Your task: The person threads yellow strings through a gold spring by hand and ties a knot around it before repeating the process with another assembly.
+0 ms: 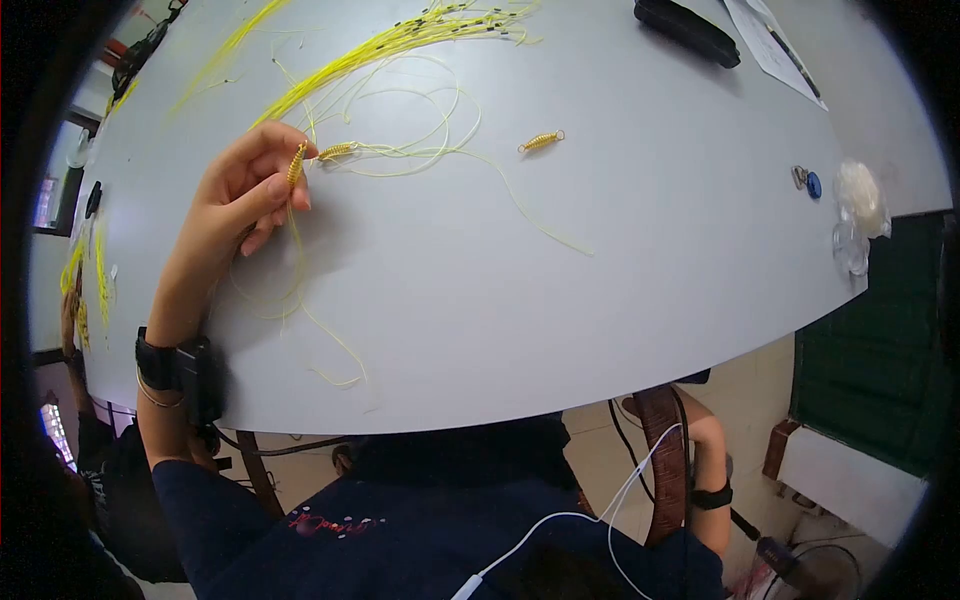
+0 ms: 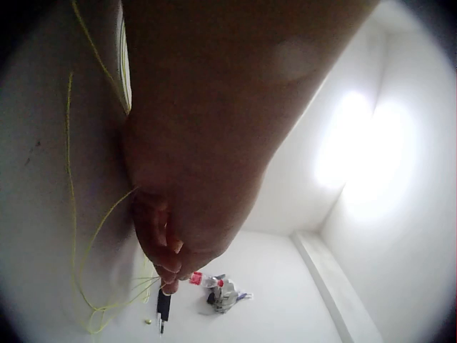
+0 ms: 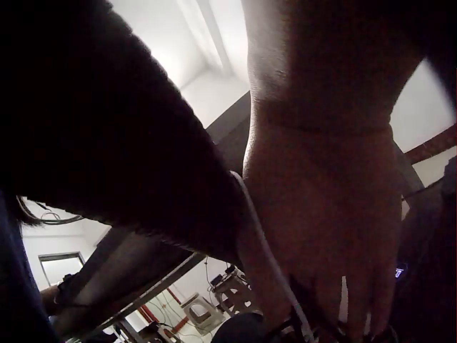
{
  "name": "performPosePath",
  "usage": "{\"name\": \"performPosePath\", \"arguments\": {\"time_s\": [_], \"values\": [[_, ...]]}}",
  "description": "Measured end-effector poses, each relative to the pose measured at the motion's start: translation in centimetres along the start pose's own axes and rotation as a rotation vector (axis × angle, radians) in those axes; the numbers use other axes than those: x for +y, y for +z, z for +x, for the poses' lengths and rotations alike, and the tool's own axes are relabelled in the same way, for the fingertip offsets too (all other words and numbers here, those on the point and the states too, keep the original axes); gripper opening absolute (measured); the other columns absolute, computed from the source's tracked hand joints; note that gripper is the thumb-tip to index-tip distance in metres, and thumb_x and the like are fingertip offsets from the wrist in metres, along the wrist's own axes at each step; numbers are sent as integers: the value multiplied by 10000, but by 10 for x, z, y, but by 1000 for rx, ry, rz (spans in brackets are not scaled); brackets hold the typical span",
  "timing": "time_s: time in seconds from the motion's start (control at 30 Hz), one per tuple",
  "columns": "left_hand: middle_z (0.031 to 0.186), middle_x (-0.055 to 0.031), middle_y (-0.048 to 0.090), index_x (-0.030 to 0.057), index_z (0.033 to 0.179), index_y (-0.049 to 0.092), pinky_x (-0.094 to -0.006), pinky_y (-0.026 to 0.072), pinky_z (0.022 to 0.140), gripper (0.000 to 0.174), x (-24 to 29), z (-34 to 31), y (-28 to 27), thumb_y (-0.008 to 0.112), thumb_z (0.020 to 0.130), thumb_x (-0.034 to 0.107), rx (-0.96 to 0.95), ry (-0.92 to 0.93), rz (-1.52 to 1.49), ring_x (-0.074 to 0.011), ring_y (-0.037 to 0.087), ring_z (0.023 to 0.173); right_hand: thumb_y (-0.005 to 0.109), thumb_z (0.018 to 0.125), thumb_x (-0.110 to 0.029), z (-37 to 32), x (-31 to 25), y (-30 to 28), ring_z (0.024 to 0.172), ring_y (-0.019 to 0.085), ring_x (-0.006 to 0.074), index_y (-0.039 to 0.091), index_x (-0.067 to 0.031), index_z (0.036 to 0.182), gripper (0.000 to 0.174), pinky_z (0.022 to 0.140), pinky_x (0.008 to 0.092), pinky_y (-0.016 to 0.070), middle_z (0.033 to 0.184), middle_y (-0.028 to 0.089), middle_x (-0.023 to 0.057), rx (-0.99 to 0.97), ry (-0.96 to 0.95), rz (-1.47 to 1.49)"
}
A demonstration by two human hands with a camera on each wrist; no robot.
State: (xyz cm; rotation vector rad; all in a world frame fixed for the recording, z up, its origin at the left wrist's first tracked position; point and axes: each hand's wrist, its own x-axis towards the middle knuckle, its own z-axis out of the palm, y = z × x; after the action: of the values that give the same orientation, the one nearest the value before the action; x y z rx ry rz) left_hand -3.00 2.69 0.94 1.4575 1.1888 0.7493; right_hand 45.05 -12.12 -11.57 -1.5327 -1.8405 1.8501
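Observation:
My left hand (image 1: 240,195) is raised over the left part of the table, pinching a gold spindle-shaped coil (image 1: 297,165) upright between thumb and fingers. A thin pale-yellow cord (image 1: 300,262) trails down from it onto the tabletop. Right beside the fingertips lies a second gold coil (image 1: 337,151), with looped cord running rightward from it. Farther right is a third gold coil (image 1: 541,142) with a small ring at each end. Below the table edge, by the chair's armrest, is my right hand (image 3: 325,214). A white cable crosses it; its fingertips are partly hidden.
A bundle of yellow cords (image 1: 380,45) lies at the back. At the back right are a black pouch (image 1: 688,30) and paper with a pen. A blue disc (image 1: 814,185) and a clear plastic bag (image 1: 862,200) sit near the right edge. The brown armrest (image 1: 662,470) stands below.

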Motion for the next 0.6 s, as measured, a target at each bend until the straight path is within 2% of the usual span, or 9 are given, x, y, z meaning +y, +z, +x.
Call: {"name": "performPosePath", "arguments": {"time_s": [0.13,0.23,0.3,0.33,0.4,0.47,0.53,0.57,0.6], "values": [[709,-9,547,50,1049,504,-115,249,352,248,-1,0,-2,539,854,199,2,0,-8,17,366,443,684,723,-210,-2,30,-5,912,572,222,574,14,1043,406,801,331,438,988,620,135,-2,16,-19],[722,-17,559,52,1045,502,-117,264,356,237,0,0,-3,540,849,179,-6,-18,-29,11,379,451,669,724,-203,0,26,-12,923,578,286,567,14,1049,403,797,353,436,1010,612,167,35,-15,-185],[729,-20,565,53,1041,502,-117,276,359,229,1,-2,-3,541,845,166,8,-35,-46,7,389,459,624,745,-159,-3,-6,-19,923,566,345,558,20,1039,351,782,375,435,1009,595,209,96,187,-514],[736,-23,570,56,1035,502,-117,290,366,218,1,-2,-3,540,842,151,1,-37,-59,2,405,475,577,758,-118,-3,-43,-24,920,539,387,547,28,1025,306,761,397,435,971,580,234,72,178,-602],[743,-26,575,58,1029,502,-117,304,373,208,3,-2,-3,539,840,137,13,-41,-72,-3,421,491,564,756,-106,-14,-91,-32,903,544,374,559,26,994,272,749,403,439,919,578,232,4,257,-742],[708,2,542,68,1005,468,-106,269,345,214,4,-3,-1,560,828,147,6,-45,-43,10,412,498,562,770,-158,-26,-150,-38,777,556,362,554,9,890,206,692,425,445,795,572,199,-139,100,-742],[717,-1,551,70,993,470,-105,276,350,207,5,-3,-1,566,827,147,9,-38,-46,9,420,502,543,804,-123,-27,-201,-30,668,543,256,526,-40,782,88,589,360,431,689,538,117,13,-350,-764],[727,-3,560,73,981,473,-104,283,354,199,5,-4,-3,571,825,147,-5,-23,-45,9,428,506,543,804,-123,-22,-220,-32,668,543,256,526,-40,782,88,589,360,431,689,538,117,6,-355,-770],[727,-3,560,73,981,473,-104,283,354,199,5,-3,-5,571,825,147,8,-21,-46,9,428,506,556,794,-114,-15,-238,-36,721,568,243,581,-37,855,102,617,337,451,765,582,112,-134,-559,-605]]}}
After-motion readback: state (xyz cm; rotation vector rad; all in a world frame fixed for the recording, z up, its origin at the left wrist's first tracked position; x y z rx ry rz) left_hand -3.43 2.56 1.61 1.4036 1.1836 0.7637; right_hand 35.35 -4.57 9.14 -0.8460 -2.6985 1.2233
